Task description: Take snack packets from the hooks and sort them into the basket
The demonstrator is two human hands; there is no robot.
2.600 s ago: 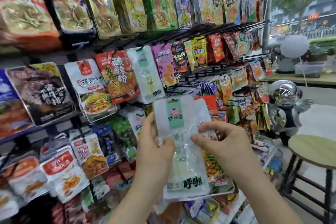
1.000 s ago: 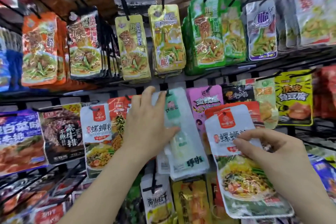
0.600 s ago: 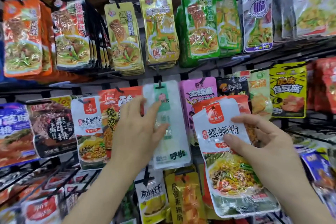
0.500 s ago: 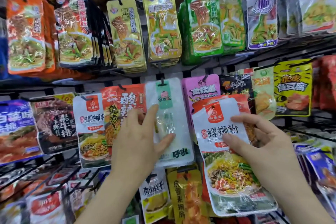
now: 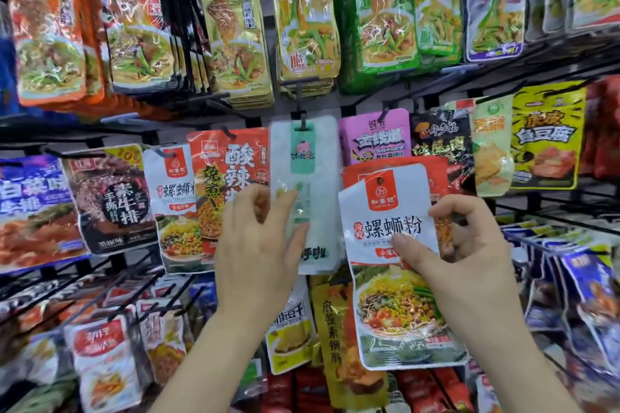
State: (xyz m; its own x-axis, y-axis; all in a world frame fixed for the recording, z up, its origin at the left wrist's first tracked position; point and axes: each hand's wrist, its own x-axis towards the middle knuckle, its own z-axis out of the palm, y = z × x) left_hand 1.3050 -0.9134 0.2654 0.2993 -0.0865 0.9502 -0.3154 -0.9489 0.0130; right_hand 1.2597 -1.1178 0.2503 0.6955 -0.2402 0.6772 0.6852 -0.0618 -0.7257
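**Position of the target.** The white-and-mint packet hangs from a black wire hook in the middle row of the display. Its long axis is vertical. It sits between a red noodle packet on one side and a pink packet on the other. The left hand is the nearer hand. It lies against the packet's lower left part, so the hang hole and hook are directly above the fingertips, well clear of them.

**Left hand.** The fingers are loosely bent and slightly spread. The index fingertip and thumb lie on the packet's front face. No pinch is visible, and nothing is held.

**Right hand.** The right hand holds a white-and-red snail-noodle packet, free of any hook and upright, just beside the hanging packet. The thumb presses on its front, and the remaining fingers curl round its right edge. An orange-red packet shows behind it. Whether this packet is in the same grip cannot be told.

**Coming move (judgement).** Removal appears to require a grip nearer the top of the packet, followed by a pull outward along the hook, toward the person. The left hand is placed for this, as the right hand is occupied.

**Basket.** Not in view.
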